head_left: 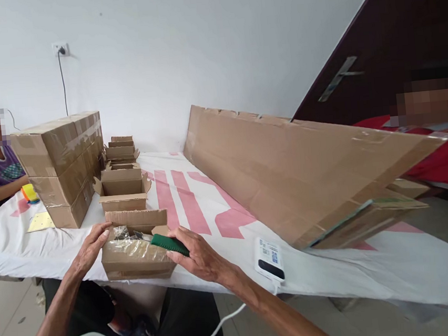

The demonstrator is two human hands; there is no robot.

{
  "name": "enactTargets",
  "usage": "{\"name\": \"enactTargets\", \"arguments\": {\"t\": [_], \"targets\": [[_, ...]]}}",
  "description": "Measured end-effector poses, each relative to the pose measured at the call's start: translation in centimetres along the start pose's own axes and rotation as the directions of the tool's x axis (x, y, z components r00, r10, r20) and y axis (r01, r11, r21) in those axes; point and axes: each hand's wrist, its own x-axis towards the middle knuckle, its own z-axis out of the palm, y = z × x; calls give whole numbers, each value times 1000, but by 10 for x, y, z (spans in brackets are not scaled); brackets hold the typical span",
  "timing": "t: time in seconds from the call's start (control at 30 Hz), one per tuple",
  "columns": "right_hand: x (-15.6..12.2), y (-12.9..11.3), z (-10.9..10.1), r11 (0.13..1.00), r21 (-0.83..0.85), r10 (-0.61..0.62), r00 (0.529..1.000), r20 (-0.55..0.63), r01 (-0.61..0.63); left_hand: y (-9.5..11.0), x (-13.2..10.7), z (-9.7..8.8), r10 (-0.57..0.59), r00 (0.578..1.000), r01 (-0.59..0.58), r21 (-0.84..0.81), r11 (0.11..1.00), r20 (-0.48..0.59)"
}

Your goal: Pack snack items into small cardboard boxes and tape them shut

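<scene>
A small cardboard box (138, 263) sits at the table's near edge, its back flap raised and clear tape wrinkled across its top. My right hand (196, 252) is closed around the green handle of a knife (170, 244). The grey blade points left, over the taped top of the box. At the box's upper left corner, my left hand (91, 249) grips the edge with its fingertips. Behind it stands an open cardboard box (124, 203) with its flaps up, and more open boxes (121, 151) line up farther back.
Taped cartons (60, 170) are stacked at left, beside a yellow paper (41, 221). A large cardboard sheet (272, 179) leans across the right side. A white device (269, 258) with a cable lies near the front edge. One person sits at left, another at right.
</scene>
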Motion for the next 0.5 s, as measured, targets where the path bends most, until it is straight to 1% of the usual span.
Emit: {"name": "enactTargets", "arguments": {"t": [0.1,0.17,0.23,0.3,0.37,0.43,0.5], "targets": [[6,-1,-8,996,23,80,994,72,-82,5,-5,4,-6,1000,6,10,1000,7],[19,0,-11,996,-24,89,988,129,-86,7,-8,6,-9,1000,8,35,999,23],[34,2,-12,994,-79,84,984,154,-73,9,-8,7,16,998,-20,75,997,53],[44,3,-9,992,-101,86,984,153,-72,11,-6,6,46,997,-53,109,993,67],[48,5,-6,992,-88,97,986,134,-85,14,-2,5,61,996,-69,121,990,66],[46,8,-6,993,-53,111,988,109,-105,18,1,3,81,995,-88,123,988,63],[37,15,-11,991,-27,132,990,59,-130,23,1,1,114,991,-121,125,985,65]]}}
